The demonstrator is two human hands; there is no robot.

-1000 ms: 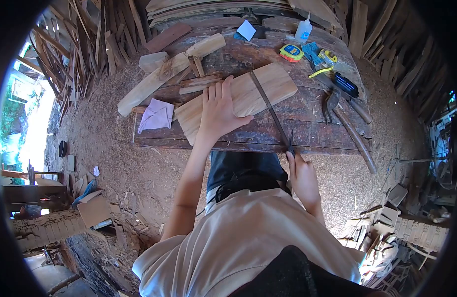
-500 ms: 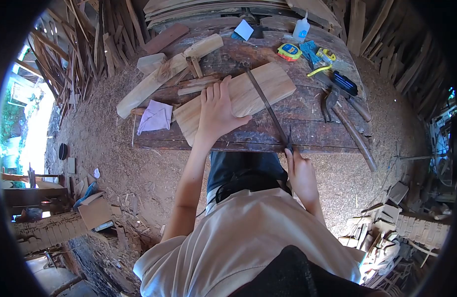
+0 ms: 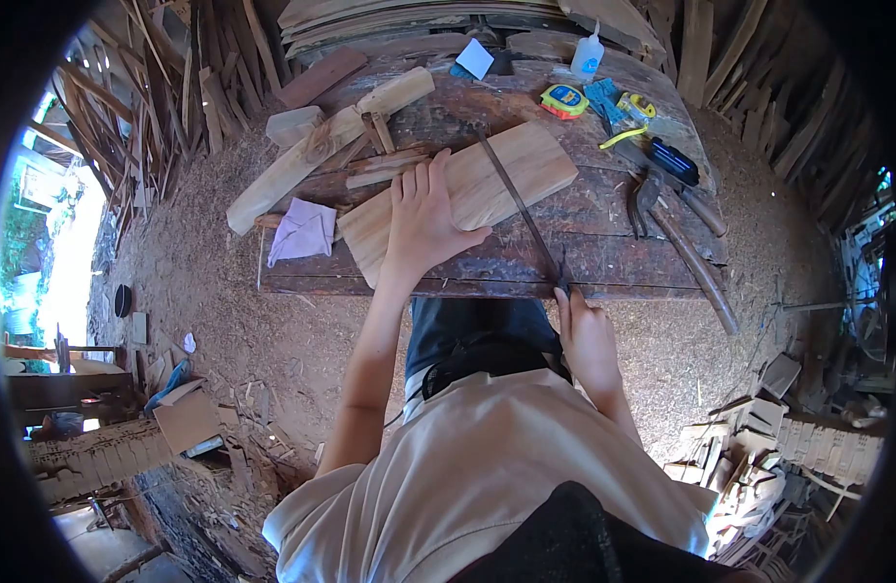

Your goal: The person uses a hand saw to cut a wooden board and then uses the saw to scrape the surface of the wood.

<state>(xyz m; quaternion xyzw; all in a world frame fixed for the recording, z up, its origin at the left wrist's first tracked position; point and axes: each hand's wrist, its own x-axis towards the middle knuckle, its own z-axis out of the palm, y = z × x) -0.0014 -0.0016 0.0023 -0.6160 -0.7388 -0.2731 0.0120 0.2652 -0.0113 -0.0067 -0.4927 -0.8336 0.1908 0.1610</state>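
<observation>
Fingers of the right hand (image 3: pixel 591 340) clutch a long thin tool (image 3: pixel 518 203), just nudged a little forward across the board (image 3: pixel 540 160), which lies under the left hand's (image 3: pixel 421 225) spread fingers, seemingly held steady.

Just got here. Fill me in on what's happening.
A person is working on a wood block at a bench. The left grip is spread over the block. The right grip is closed around the near end of a long thin tool, possibly a saw or file, which crosses over the block. A hammer lies to the right, a folded cloth to the left.
</observation>
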